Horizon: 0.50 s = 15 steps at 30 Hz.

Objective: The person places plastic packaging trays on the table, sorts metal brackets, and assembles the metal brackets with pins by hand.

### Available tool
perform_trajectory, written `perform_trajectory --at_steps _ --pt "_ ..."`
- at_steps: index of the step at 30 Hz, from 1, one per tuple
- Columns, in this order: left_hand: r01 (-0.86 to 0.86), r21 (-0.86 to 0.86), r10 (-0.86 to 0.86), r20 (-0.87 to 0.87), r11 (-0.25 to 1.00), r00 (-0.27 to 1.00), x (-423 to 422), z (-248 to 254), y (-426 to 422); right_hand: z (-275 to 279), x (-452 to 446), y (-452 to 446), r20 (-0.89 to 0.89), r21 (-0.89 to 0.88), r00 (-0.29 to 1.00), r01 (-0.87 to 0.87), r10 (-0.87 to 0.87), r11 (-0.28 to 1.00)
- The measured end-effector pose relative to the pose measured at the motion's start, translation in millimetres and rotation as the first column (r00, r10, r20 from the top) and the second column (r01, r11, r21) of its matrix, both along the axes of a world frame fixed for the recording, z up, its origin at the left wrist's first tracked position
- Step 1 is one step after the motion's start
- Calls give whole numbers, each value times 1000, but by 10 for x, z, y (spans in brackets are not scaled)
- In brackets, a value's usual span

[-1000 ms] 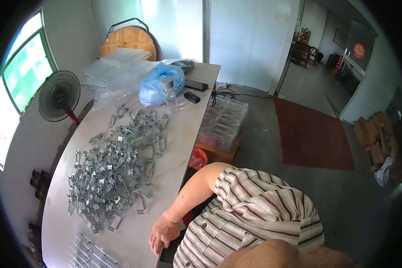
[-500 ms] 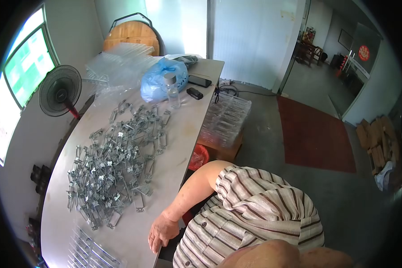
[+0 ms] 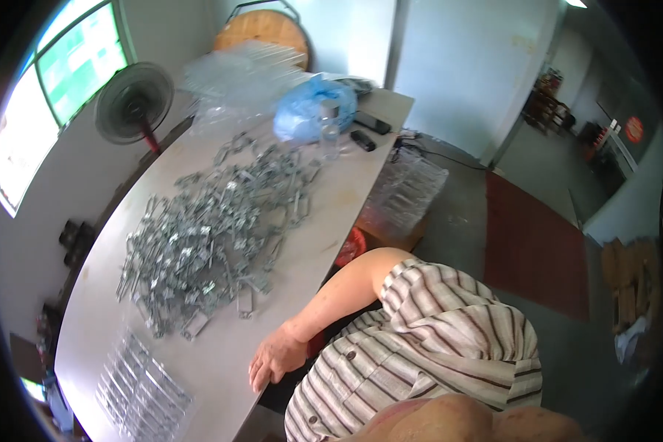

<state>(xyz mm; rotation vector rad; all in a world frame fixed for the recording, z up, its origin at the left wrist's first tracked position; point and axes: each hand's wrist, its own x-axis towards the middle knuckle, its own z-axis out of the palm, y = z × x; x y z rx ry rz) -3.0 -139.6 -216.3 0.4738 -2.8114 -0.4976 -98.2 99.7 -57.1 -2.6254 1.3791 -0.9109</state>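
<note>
My right hand point(image 3: 278, 356) rests on the near edge of the table point(image 3: 302, 258), fingers loosely bent and nothing visible in them. Beyond it lies a large heap of small silvery metal brackets point(image 3: 206, 236), tangled together. One bracket point(image 3: 244, 303) sits at the heap's near side, closest to the hand. Toward the lower left is a clear plastic tray point(image 3: 144, 387) with shiny parallel ridges; I cannot make out whether it holds parts. My left hand is out of the picture.
At the table's far end are a blue plastic bag point(image 3: 313, 110), a clear bottle point(image 3: 329, 132), a black phone point(image 3: 373, 122), a small black object point(image 3: 362, 141) and stacked clear trays point(image 3: 243, 70). A fan point(image 3: 134, 103) stands by the window. Wrapped trays point(image 3: 405, 184) and a red bin point(image 3: 351, 247) are beside the table.
The view has turned, so table and room appear shifted, and more of the near clear tray shows. My right hand stays at the table edge.
</note>
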Motion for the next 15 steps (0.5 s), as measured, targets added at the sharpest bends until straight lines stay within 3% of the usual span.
perform_trajectory --at_steps 8,15 --pt "-224 -1 224 18 975 975 694 -1 -286 29 -20 34 -24 53 999 30 -28 998" --pt "-507 -57 510 64 860 858 1673 11 -495 116 -36 61 -7 111 1000 24 -24 993"
